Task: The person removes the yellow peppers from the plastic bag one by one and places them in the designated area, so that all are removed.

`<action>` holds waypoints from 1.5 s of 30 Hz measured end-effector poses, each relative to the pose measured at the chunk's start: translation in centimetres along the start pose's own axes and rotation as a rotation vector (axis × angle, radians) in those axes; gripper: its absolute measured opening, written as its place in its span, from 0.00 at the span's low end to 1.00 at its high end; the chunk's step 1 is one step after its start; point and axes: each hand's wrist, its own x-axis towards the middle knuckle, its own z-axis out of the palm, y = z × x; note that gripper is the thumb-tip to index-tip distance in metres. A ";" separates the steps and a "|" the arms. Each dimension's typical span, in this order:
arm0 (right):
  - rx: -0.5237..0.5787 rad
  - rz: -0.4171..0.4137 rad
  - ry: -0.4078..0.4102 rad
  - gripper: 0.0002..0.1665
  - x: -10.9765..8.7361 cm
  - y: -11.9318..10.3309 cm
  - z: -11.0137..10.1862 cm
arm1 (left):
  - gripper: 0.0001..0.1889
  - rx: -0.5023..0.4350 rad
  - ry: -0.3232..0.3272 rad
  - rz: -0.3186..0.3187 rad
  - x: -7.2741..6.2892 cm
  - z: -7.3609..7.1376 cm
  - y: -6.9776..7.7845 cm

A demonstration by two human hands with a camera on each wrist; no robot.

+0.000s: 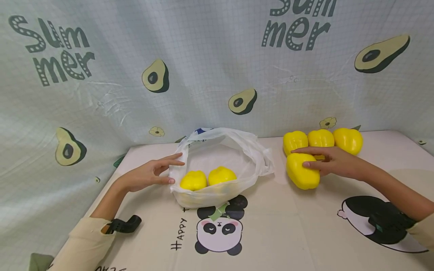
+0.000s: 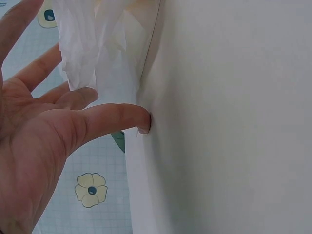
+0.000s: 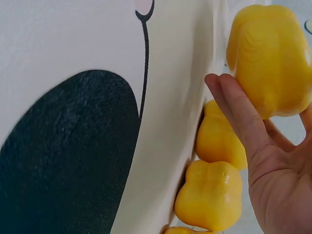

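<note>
Yellow, glossy and block-shaped, a held pepper (image 1: 303, 171) hangs from the grip of a person's right hand (image 1: 333, 162), thumb on the near side and fingers across its top and flank. The pinch likely suits a broad, smooth body that offers little else to hook a finger around. The pepper tilts in front of a back row of three peppers (image 1: 320, 138), set close side by side near the far edge of the table (image 1: 271, 241), an order that seems to leave the front of each within easy reach. The held pepper appears to be off the tabletop, though its underside is hidden in the head view.

Well to the left, a white plastic bag (image 1: 217, 198) gapes toward the wearer, its back rim standing higher than its sagging front wall. Inside, a left bagged pepper (image 1: 193, 180) and a right bagged pepper (image 1: 222, 174) sit low against that front wall, their weight probably pinning the thin film in place. The person's left hand (image 1: 149, 173) is at the bag's left side, fingers spread and mostly straight rather than clenched, perhaps to steady the flimsy rim and prop the mouth wide. Whether the thumb presses the plastic or only the table beside it, the left wrist view cannot settle.
</note>
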 end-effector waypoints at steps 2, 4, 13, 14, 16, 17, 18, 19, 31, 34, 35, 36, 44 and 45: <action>0.020 0.014 -0.006 0.30 0.0 0.0 0.0 | 0.30 0.000 0.000 -0.002 0.0 0.0 0.0; 0.023 0.020 -0.006 0.31 0.0 0.0 0.0 | 0.30 -0.001 0.000 -0.004 0.1 0.0 0.0; -0.019 0.010 0.002 0.30 0.1 0.1 0.0 | 0.30 -0.005 -0.003 -0.008 0.1 -0.1 0.0; -0.028 0.012 0.005 0.30 0.1 0.1 0.0 | 0.30 -0.005 -0.002 -0.010 0.1 0.0 0.0; -0.034 0.022 0.006 0.30 0.2 0.1 0.1 | 0.30 -0.006 -0.002 -0.011 0.1 0.0 -0.1; -0.035 0.025 0.007 0.30 0.2 0.1 0.1 | 0.30 -0.005 -0.001 -0.011 0.1 0.0 -0.1; -0.034 0.028 0.009 0.30 0.2 0.1 0.1 | 0.30 -0.007 -0.001 -0.011 0.1 0.0 -0.1; -0.032 0.030 0.010 0.30 0.2 0.1 0.1 | 0.30 -0.008 -0.001 -0.011 0.1 0.0 -0.1; -0.118 0.016 0.041 0.30 0.6 0.3 -0.2 | 0.31 -0.008 0.007 -0.021 0.0 0.1 0.1; -0.110 0.011 0.045 0.31 0.6 0.4 -0.1 | 0.31 -0.010 0.006 -0.023 0.0 0.1 0.2; -0.110 0.005 0.047 0.31 0.6 0.5 -0.1 | 0.31 -0.011 0.006 -0.023 0.0 0.1 0.2; -0.110 0.000 0.049 0.31 0.7 0.5 -0.1 | 0.31 -0.010 0.006 -0.024 0.0 0.1 0.2; -0.082 -0.049 0.063 0.28 0.7 0.3 -0.1 | 0.30 -0.010 0.004 -0.015 0.0 0.0 0.1; -0.090 -0.040 0.066 0.28 0.6 0.3 -0.1 | 0.30 -0.013 0.003 -0.014 0.0 0.0 0.1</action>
